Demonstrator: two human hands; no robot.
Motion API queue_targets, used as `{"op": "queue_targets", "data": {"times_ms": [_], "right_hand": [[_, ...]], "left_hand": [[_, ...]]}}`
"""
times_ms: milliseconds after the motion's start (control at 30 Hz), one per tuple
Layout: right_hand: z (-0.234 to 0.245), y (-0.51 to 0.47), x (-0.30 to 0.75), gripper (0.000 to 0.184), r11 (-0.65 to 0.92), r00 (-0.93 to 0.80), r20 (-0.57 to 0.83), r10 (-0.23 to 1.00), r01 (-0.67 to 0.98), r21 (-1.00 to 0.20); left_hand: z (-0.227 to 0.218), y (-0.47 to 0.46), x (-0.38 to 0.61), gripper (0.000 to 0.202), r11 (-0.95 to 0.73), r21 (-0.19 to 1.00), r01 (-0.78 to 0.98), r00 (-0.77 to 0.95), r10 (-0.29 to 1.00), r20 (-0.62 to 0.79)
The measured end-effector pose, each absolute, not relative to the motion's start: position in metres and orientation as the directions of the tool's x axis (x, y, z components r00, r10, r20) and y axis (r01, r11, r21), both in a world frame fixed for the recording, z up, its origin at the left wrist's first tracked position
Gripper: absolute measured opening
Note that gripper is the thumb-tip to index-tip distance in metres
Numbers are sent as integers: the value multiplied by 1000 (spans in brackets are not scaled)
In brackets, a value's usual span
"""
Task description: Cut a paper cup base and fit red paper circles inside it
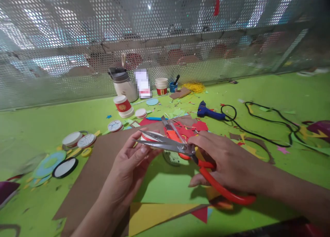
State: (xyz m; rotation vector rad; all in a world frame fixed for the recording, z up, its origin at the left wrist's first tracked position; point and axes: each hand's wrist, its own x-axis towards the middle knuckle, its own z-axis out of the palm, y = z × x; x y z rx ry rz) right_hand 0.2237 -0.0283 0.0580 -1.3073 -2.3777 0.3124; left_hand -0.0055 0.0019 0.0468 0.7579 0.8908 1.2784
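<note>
My right hand (pixel 221 154) is closed on a pair of scissors (pixel 174 146) with red handles. Their blades are slightly apart and point left. My left hand (pixel 132 163) holds a small round white piece with a red edge (pixel 152 136), its fingers wrapped around it. The scissor blades cross in front of this piece and hide part of it; whether they touch it I cannot tell. Just behind the blades lies an orange utility knife (pixel 170 128) with its blade out. Beneath the hands is a green sheet (pixel 161 187) beside brown cardboard (pixel 95 168).
A blue glue gun (pixel 210 112) with a black cord lies at the right. Red paper scraps (pixel 199 126) litter the middle. White round lids (pixel 72 138) are at the left. A red-and-white paper cup (pixel 123 106) and a bottle (pixel 123 86) stand behind, before a perforated screen (pixel 165 34).
</note>
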Motion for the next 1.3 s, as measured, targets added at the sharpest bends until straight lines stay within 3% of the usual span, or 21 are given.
{"op": "queue_targets", "data": {"times_ms": [667,1300], "right_hand": [[59,-28,228,57,508,-473,186,861,786,-352],[58,-27,229,53,530,-473,242,847,782,-327]], "left_hand": [[49,2,-3,36,146,874,-464,80,989,-123],[42,4,-8,32,75,896,-438,72,996,-48]]}}
